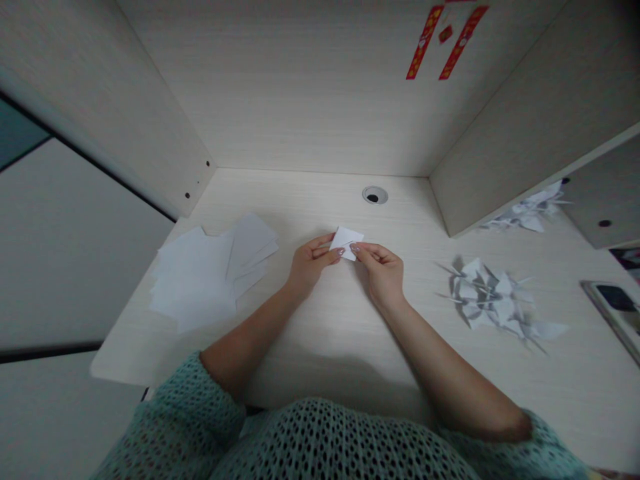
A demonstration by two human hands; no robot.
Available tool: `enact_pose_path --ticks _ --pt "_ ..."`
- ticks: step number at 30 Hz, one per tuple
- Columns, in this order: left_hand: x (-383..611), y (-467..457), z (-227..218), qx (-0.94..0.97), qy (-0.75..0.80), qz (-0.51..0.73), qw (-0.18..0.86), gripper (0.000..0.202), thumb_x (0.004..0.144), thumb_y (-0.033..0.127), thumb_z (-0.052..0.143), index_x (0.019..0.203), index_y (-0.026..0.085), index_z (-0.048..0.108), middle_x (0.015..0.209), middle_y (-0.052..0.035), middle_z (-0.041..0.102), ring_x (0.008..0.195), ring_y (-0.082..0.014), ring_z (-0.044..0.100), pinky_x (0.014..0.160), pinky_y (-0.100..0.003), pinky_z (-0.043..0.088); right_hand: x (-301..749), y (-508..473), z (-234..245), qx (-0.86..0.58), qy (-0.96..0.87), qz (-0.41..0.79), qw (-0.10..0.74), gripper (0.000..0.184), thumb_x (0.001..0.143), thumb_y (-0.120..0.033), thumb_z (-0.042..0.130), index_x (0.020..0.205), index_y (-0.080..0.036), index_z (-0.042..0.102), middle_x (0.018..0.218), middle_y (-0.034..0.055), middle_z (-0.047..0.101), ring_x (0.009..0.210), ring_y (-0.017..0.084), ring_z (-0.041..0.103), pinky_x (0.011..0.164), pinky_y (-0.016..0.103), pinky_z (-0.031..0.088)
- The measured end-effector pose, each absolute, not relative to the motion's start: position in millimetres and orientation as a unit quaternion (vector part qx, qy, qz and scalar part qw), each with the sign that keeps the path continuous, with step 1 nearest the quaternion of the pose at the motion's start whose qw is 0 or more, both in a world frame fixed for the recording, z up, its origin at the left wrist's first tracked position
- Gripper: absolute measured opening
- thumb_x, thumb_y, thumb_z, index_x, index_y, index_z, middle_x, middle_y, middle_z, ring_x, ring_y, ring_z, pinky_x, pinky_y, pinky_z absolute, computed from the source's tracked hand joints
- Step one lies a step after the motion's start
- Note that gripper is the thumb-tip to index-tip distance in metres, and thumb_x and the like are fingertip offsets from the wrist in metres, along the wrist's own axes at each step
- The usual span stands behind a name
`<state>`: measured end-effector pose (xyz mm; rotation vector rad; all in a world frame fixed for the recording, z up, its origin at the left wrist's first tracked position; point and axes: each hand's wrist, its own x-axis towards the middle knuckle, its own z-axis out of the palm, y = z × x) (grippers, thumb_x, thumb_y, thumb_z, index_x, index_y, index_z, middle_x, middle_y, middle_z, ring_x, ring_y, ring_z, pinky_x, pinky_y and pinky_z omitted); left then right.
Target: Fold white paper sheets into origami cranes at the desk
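A pale wood-grain desk unit encloses the scene, with a back panel point(280, 87) and side panels rising around the tabletop point(340, 347). Strips of red paper decoration point(444, 40) are fixed high on the back panel, and a round black cable grommet point(375, 195) is set into the tabletop near the back. The person sits at the front edge in a loose teal knit sweater point(320, 443), forearms bare and reaching forward across the middle of the tabletop.

To the left lies a loose stack of white paper sheets point(210, 270), slightly fanned. To the right is a heap of folded paper cranes point(487, 300), all white, with more of them point(527, 210) piled just beneath the right-hand shelf point(605, 193). A smartphone point(617, 300) sits at the far right, partly cut off by the frame.

Between the stack and the heap, the left hand point(313, 260) and right hand point(380, 273) meet above the tabletop, not resting on it. Each grip is closed to a fine pinch — thumb and fingertips together on a small piece of white paper point(346, 241), held in the air between them.
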<state>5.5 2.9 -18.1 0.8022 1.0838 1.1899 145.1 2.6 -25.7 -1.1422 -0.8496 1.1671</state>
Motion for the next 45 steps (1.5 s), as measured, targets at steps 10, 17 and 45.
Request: enact_pose_path --ticks 10,17,45 --pt "5.8 3.6 -19.4 0.337 0.473 0.516 0.630 0.058 0.057 0.030 0.084 0.112 0.018 0.068 0.088 -0.0050 0.076 0.074 -0.0132 0.067 0.084 -0.032 0.053 145.0 2.9 -25.3 -0.477 -0.370 0.494 0.627 0.033 0.062 -0.035 0.081 0.074 -0.023 0.053 0.061 -0.0054 0.068 0.053 0.011 0.059 0.061 0.028 0.048" --pt "5.5 2.8 -16.4 0.343 0.461 0.514 0.637 0.058 0.058 0.031 0.084 0.112 0.017 0.067 0.084 -0.0033 0.075 0.073 -0.0125 0.067 0.083 -0.031 0.053 147.3 2.7 -20.4 -0.452 -0.414 0.451 0.648 0.036 0.063 -0.029 0.080 0.066 -0.022 0.044 0.061 -0.0045 0.063 0.062 0.014 0.063 0.062 0.026 0.046" --pt "11.4 0.2 -20.2 0.416 0.473 0.523 0.575 0.043 0.071 0.035 0.073 0.107 0.014 0.068 0.096 -0.0086 0.075 0.081 -0.0187 0.070 0.079 -0.031 0.056 144.8 3.0 -26.3 -0.435 -0.414 0.482 0.638 0.040 0.068 -0.028 0.077 0.100 -0.024 0.055 0.073 -0.0036 0.069 0.064 0.013 0.061 0.068 0.028 0.046"
